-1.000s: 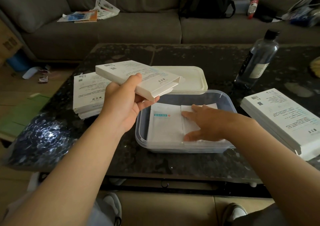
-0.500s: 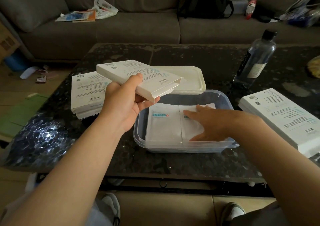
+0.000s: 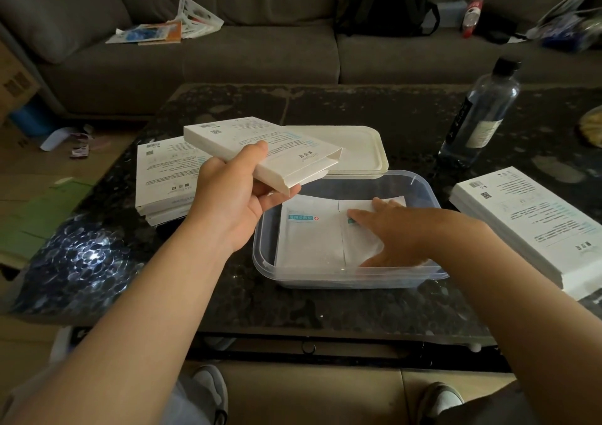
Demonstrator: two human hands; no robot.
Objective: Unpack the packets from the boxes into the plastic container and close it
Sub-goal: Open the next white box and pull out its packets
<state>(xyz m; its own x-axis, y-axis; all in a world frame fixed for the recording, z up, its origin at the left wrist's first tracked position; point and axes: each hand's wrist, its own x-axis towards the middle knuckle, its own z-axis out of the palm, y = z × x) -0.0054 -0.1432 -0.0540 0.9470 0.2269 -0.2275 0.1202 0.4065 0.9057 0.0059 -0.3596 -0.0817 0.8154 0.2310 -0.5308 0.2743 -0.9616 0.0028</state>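
Note:
A clear plastic container stands on the dark table in front of me. White packets lie flat inside it, side by side. My right hand lies inside the container with straight fingers pressing on the right packet. My left hand grips a flat white box above the container's left rim, its open end facing right. The container's white lid lies just behind the container.
A stack of white boxes sits at the left, another stack of boxes at the right. A dark water bottle stands at the back right. A grey sofa runs behind the table. My shoes show below the near edge.
My right hand has shifted slightly on the packets in the container. The left hand keeps the box nearly still.

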